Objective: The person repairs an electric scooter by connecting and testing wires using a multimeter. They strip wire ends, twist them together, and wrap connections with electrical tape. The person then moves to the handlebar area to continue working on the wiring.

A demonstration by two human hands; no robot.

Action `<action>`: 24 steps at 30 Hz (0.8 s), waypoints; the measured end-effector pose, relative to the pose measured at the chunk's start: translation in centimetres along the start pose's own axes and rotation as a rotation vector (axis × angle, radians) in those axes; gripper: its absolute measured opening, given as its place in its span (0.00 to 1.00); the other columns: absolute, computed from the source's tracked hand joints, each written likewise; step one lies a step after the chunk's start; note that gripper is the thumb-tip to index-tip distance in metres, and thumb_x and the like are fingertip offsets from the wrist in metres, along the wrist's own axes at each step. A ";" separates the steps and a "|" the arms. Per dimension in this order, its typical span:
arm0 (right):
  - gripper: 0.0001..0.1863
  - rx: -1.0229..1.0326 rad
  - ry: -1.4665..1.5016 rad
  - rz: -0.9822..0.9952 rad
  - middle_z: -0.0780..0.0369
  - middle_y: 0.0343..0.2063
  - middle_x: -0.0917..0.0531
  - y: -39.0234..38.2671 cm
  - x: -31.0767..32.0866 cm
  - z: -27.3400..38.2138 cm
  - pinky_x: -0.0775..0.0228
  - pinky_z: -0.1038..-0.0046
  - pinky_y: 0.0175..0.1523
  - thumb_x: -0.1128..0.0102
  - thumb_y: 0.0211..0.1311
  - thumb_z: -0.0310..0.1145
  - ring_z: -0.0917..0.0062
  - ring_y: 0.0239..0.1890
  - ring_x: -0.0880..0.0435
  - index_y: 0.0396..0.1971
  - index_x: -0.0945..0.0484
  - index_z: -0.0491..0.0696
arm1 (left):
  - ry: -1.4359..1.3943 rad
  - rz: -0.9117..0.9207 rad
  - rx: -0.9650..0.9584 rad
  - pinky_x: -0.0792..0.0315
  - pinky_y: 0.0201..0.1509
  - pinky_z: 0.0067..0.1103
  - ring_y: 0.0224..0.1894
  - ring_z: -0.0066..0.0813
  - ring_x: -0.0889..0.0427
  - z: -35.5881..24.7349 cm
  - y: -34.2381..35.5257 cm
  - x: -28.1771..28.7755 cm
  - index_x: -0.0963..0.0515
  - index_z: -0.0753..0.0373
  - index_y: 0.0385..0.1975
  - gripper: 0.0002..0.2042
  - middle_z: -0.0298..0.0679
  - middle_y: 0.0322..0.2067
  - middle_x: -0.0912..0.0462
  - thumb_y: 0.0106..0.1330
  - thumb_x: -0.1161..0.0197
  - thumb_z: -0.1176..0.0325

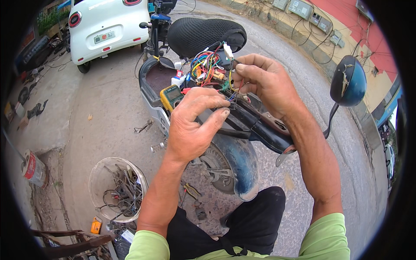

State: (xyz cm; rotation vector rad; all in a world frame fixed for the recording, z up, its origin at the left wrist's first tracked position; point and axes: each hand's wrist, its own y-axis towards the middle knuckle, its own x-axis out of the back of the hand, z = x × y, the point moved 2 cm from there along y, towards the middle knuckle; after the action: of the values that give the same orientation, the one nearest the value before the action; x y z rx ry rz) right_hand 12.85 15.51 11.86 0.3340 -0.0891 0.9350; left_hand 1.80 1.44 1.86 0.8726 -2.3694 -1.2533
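Left fingers (211,103), right fingers (256,74) at coloured wires (207,61), multimeter (173,94) (yellow) nearby

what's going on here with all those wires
A person has both bare hands at the exposed, multicoloured wiring of a scooter. The right hand holds thin wires; the left hand is close beside them, though whether it grips any is unclear. A yellow multimeter sits just beyond the left hand, and pliers lie on the ground.

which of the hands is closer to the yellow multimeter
The left hand, just beside the yellow multimeter; the right hand is farther off, near the white connector.
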 end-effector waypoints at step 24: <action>0.18 0.009 -0.032 0.064 0.58 0.40 0.14 -0.1 0.3 0.1 0.26 0.78 0.44 0.41 0.62 0.29 0.81 0.36 0.19 0.50 0.20 0.38 | -0.245 -0.113 0.161 0.26 0.45 0.18 0.37 0.17 0.21 0.6 -0.4 0.1 0.17 0.65 0.39 0.07 0.33 0.36 0.16 0.63 0.35 0.80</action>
State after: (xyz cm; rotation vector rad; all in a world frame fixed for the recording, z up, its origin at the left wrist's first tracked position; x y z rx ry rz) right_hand 13.12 15.65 12.00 0.3560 -0.1260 0.9938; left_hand 1.52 1.57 1.13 0.9623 -2.6778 -1.2912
